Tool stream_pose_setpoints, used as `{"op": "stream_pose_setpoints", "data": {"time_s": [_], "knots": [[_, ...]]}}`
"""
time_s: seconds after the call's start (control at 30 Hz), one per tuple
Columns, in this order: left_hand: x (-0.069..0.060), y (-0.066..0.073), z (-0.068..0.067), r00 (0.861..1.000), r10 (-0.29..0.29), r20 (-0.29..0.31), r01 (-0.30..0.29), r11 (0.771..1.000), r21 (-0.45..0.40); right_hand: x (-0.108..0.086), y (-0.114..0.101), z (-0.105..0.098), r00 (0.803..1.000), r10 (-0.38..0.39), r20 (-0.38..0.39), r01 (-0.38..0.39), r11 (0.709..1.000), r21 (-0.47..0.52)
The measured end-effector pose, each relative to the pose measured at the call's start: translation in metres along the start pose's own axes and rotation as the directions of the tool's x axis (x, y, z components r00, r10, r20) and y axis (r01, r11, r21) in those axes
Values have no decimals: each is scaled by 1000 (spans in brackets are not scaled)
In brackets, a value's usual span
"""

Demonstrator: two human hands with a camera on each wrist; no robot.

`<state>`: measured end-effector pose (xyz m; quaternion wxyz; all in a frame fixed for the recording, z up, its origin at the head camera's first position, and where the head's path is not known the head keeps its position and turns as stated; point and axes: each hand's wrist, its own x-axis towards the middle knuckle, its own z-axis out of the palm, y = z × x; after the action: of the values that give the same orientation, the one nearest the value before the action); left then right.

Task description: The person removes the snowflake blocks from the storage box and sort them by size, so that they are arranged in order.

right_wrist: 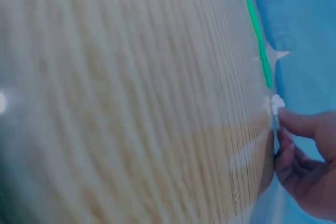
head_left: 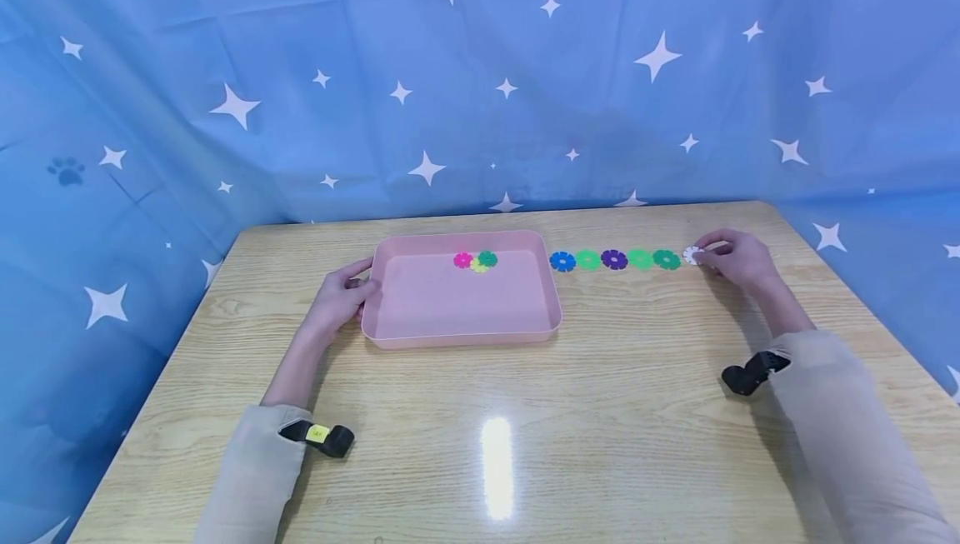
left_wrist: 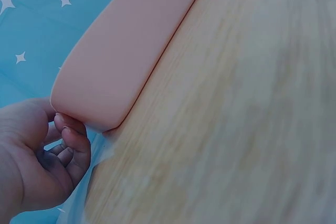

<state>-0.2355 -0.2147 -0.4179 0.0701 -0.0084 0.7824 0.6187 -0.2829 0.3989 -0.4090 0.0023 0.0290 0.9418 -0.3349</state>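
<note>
The left hand (head_left: 337,301) grips the left side of a pink tray (head_left: 465,341); in the left wrist view, thumb and curled fingers are at the tray's corner. Inside the tray, towards the back, lie a pink (head_left: 462,260), a yellow (head_left: 477,267) and a green snowflake disc (head_left: 488,258), partly overlapping. At the right end of a row of discs, the right hand (head_left: 738,258) pinches a white snowflake disc (head_left: 690,255) between thumb and fingers. Leftward from it run a dark green disc (head_left: 666,259), a light green one (head_left: 640,259), a purple one (head_left: 614,259), another light green one (head_left: 588,260) and a blue one (head_left: 562,262).
Everything stands on a light wooden table (head_left: 600,427), with a bright reflection near its front. A blue star-patterned cloth (head_left: 480,86) hangs behind the far edge and down both sides. Black wrist cameras sit on both sleeves.
</note>
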Motion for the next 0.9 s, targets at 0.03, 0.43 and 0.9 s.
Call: {"op": "stream_pose_setpoints", "data": {"time_s": [0.03,0.43,0.9], "knots": [[0,0,0,1000,-1,-1,1,1000,-2,0,0,0,1000,6,-1,-6,1000,-7],[-1,0,-1,1000,-2,4,2,1000,-3,0,-2,2,999,31,25,-30,999,-29],[0,3,-1,1000,-23,16,24,1000,-9,-2,-28,8,999,-38,-17,39,999,25]]}}
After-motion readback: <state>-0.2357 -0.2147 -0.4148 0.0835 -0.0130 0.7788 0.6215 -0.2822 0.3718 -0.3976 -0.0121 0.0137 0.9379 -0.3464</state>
